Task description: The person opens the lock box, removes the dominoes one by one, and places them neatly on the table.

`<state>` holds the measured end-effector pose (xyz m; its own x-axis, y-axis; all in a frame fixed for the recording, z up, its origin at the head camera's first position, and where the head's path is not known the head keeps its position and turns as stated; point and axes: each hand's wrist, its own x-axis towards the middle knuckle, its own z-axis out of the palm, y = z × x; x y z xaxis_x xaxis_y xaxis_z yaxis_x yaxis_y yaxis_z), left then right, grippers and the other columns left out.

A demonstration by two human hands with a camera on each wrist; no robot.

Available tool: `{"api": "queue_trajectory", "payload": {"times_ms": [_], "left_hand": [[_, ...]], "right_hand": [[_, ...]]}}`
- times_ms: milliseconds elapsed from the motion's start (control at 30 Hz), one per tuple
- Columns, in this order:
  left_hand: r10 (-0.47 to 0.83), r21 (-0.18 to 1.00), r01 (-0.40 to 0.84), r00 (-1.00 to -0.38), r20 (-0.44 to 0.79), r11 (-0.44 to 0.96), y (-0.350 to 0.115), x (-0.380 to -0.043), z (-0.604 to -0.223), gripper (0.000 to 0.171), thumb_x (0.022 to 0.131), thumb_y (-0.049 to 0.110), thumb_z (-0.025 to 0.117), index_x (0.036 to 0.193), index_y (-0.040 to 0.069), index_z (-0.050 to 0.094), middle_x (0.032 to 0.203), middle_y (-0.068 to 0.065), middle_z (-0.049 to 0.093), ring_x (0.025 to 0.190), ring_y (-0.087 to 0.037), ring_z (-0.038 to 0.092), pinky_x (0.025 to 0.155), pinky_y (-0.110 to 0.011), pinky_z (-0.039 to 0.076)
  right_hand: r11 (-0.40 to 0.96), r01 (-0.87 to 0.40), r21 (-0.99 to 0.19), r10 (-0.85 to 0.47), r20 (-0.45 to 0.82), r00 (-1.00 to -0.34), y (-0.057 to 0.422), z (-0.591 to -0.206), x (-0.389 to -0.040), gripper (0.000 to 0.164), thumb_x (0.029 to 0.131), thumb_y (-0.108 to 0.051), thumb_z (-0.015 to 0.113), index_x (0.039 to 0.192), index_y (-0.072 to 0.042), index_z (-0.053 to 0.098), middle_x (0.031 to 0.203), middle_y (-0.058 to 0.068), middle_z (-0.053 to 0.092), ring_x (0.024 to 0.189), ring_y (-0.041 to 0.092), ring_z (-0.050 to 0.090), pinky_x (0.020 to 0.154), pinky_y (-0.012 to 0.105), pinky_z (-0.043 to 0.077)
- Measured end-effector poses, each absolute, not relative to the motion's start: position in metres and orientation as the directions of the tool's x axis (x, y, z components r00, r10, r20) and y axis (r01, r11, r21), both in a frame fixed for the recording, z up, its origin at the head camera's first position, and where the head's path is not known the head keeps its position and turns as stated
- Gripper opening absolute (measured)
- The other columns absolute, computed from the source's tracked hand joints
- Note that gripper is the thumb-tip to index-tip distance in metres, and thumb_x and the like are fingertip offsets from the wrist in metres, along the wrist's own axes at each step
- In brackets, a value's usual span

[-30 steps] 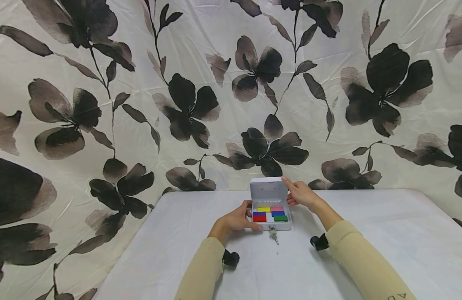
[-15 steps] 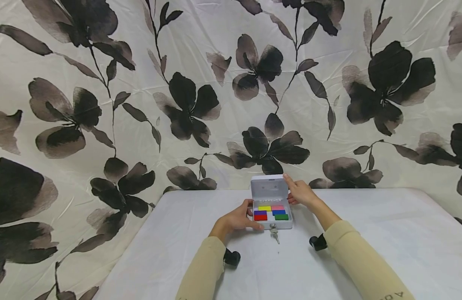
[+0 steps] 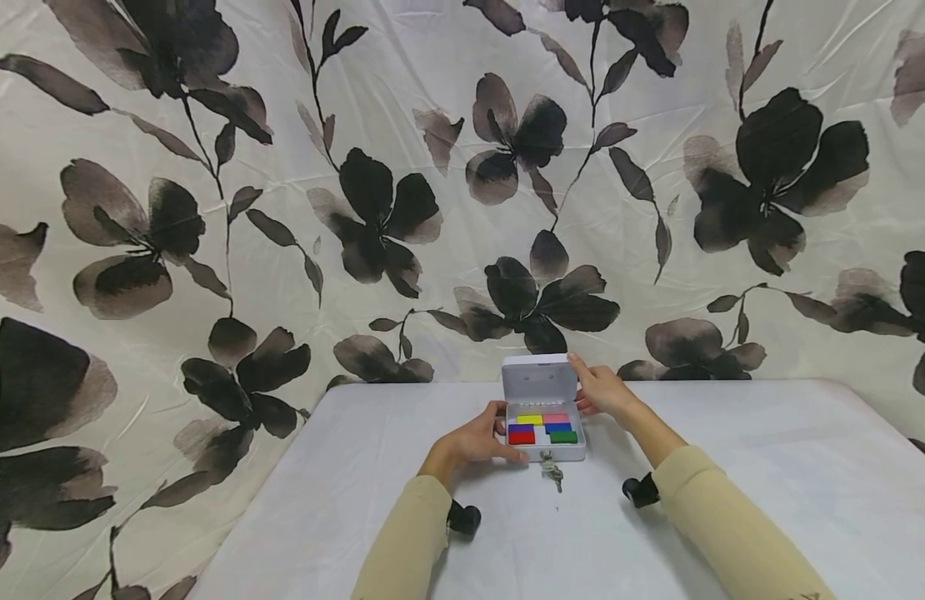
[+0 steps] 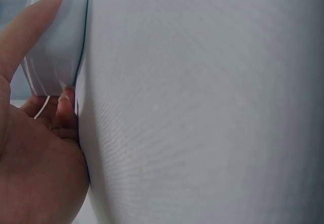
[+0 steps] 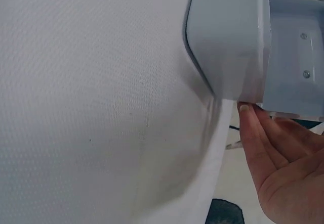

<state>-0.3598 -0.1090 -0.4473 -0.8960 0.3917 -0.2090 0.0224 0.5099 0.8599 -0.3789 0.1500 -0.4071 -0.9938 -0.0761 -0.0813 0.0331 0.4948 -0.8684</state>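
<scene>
A small white cash box [image 3: 563,455] stands on the table with its lid [image 3: 539,385] raised. Inside lie several coloured blocks, among them red [image 3: 520,437], yellow [image 3: 529,419], pink [image 3: 555,418] and green [image 3: 563,437] ones. Keys [image 3: 553,475] hang from the lock at the front. My left hand [image 3: 473,437] grips the box's left end, thumb at the front and fingers round the side; the left wrist view shows thumb and fingers on the box wall [image 4: 55,57]. My right hand [image 3: 605,392] holds the lid's right edge, thumb near its top, other fingers lower, by the hinge side.
A white cloth covers the table [image 3: 552,550]. Behind it hangs a light curtain [image 3: 447,217] with dark flowers, close to the table's far edge. Each wrist carries a small black camera, such as the left one [image 3: 464,518].
The keys at the lock have swung slightly to the right. Both hands keep their places on the box and its raised lid.
</scene>
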Motion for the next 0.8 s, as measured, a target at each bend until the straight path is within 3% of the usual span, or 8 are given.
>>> {"api": "queue_trajectory", "payload": {"times_ms": [167, 467, 800], "left_hand": [[0.386, 0.855, 0.026, -0.899, -0.207, 0.518, -0.11, -0.361, -0.448, 0.097, 0.078, 0.028, 0.091, 0.152, 0.017, 0.03, 0.121, -0.007, 0.051, 0.12, -0.026, 0.046, 0.107, -0.05, 0.04], [0.386, 0.861, 0.023, -0.9, -0.204, 0.509, -0.11, -0.361, -0.449, 0.098, 0.078, 0.026, 0.091, 0.153, 0.016, 0.029, 0.123, -0.007, 0.051, 0.122, -0.026, 0.045, 0.11, -0.051, 0.039], [0.384, 0.855, 0.029, -0.901, -0.201, 0.517, -0.11, -0.361, -0.45, 0.096, 0.078, 0.026, 0.091, 0.153, 0.016, 0.03, 0.12, -0.008, 0.051, 0.119, -0.026, 0.046, 0.104, -0.048, 0.042]], "right_hand": [[0.504, 0.023, -0.863, -0.087, -0.077, -0.993, 0.15, -0.405, -0.376, 0.093, 0.103, -0.069, 0.028, 0.149, 0.011, 0.039, 0.123, 0.03, 0.064, 0.094, 0.028, 0.071, 0.079, 0.035, 0.059], [0.535, -0.031, -0.844, -0.114, -0.036, -0.993, 0.154, -0.403, -0.367, 0.09, 0.104, -0.068, 0.029, 0.145, 0.011, 0.046, 0.129, 0.031, 0.062, 0.103, 0.033, 0.07, 0.084, 0.039, 0.058], [0.595, -0.12, -0.795, -0.162, 0.028, -0.986, 0.16, -0.398, -0.351, 0.067, 0.108, -0.051, 0.042, 0.137, 0.008, 0.055, 0.126, 0.025, 0.063, 0.108, 0.036, 0.065, 0.084, 0.039, 0.057]]}}
